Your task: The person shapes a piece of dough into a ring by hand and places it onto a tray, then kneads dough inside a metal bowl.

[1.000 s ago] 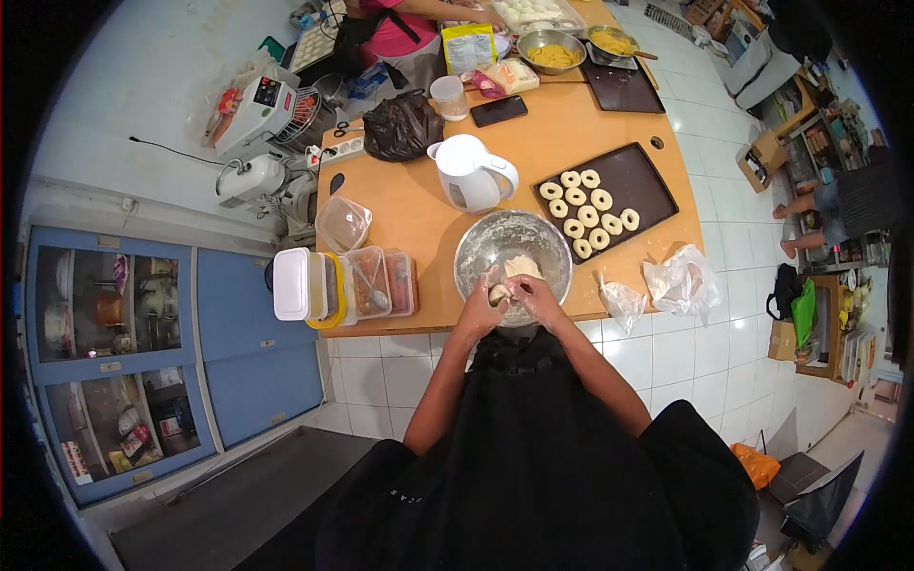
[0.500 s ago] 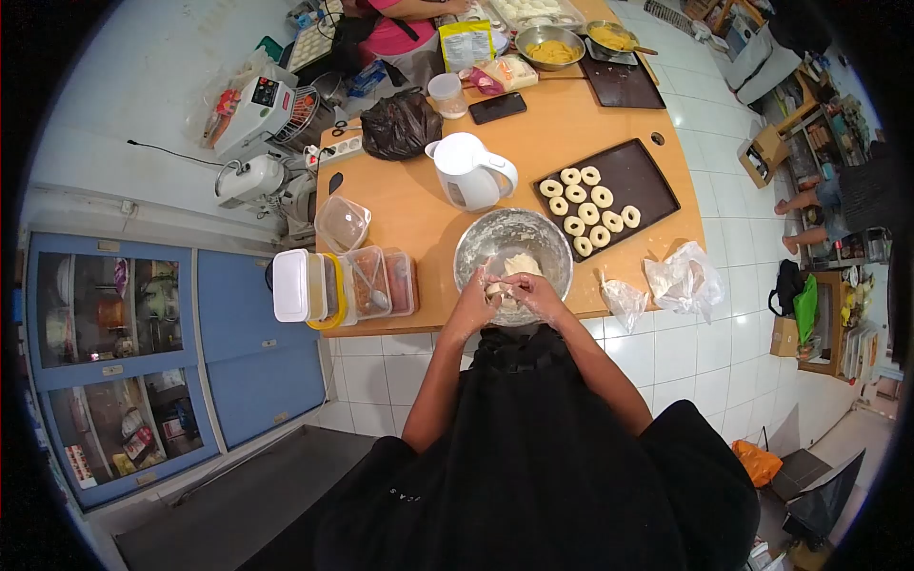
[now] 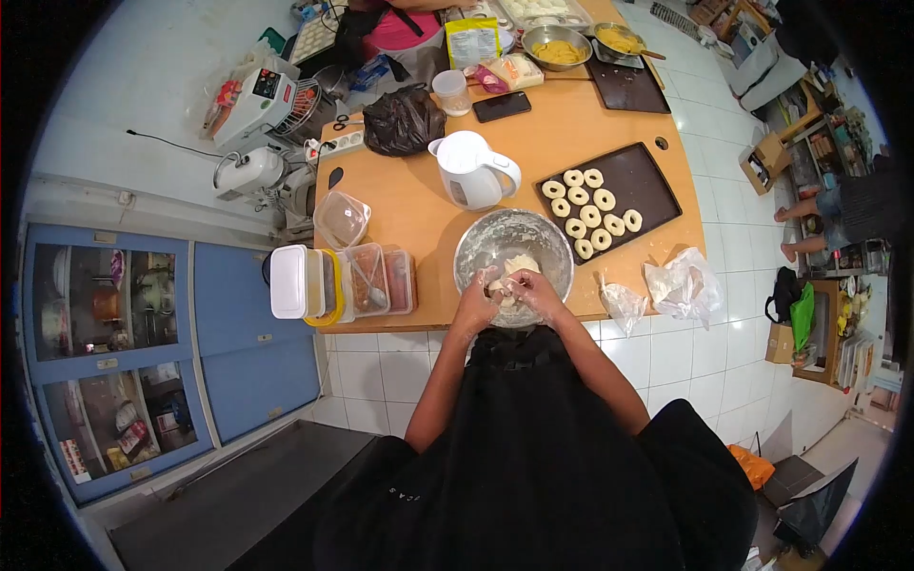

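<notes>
Dough [image 3: 521,264] lies in a floured metal mixing bowl [image 3: 469,249] at the table's front edge. My left hand [image 3: 478,301] is over the bowl's near left side, its floury fingers curled around a small piece of dough. Opposite it, my right hand [image 3: 536,295] pinches the same piece with bent fingers. The fingers partly hide that piece. To the right of the bowl, a dark baking tray [image 3: 636,195] holds several ring-shaped pieces of dough.
A white electric kettle [image 3: 466,171] stands just behind the bowl. Plastic containers [image 3: 367,278] are to the left, plastic bags [image 3: 684,283] to the right. Farther back are a black bag [image 3: 404,120], a phone [image 3: 502,107] and bowls of yellow filling [image 3: 557,49]. Another person [image 3: 400,33] works at the far end.
My hands have drawn slightly apart over the bowl, still on the small dough piece. The camera view has shifted a little. The ringed dough on the tray looks unchanged.
</notes>
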Action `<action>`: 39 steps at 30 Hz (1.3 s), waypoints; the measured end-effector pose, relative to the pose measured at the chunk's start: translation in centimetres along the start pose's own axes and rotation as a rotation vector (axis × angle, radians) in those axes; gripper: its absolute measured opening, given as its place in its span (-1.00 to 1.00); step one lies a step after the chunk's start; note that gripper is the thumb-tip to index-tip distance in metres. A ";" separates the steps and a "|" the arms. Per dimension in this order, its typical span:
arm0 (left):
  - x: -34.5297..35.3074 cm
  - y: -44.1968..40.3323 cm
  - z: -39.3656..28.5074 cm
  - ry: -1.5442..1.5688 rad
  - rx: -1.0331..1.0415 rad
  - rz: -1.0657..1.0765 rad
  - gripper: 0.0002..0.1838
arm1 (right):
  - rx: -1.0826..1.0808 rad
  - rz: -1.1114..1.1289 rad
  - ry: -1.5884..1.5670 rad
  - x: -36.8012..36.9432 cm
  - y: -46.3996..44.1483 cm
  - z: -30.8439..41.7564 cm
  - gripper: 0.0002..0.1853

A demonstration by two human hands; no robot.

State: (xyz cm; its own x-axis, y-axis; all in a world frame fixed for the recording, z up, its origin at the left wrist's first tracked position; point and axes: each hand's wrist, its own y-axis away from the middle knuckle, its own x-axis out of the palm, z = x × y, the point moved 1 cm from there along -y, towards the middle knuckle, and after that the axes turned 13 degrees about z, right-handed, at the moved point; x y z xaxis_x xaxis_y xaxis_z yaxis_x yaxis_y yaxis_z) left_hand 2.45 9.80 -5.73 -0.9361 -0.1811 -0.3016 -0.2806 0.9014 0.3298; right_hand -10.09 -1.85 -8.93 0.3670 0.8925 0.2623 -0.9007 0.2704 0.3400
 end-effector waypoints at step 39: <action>0.5 0.4 0.8 -0.213 0.054 -0.122 -0.67 | -0.109 -0.112 0.113 1.2 -0.1 0.2 -0.71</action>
State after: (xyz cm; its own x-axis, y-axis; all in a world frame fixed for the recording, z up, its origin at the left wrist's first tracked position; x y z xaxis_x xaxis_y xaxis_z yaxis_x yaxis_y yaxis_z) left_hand 1.99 10.38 -6.46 -0.8286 -0.2082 -0.5198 -0.3716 0.8988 0.2324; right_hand -9.53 -0.87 -8.47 0.4431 0.8879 0.1235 -0.8780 0.4020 0.2598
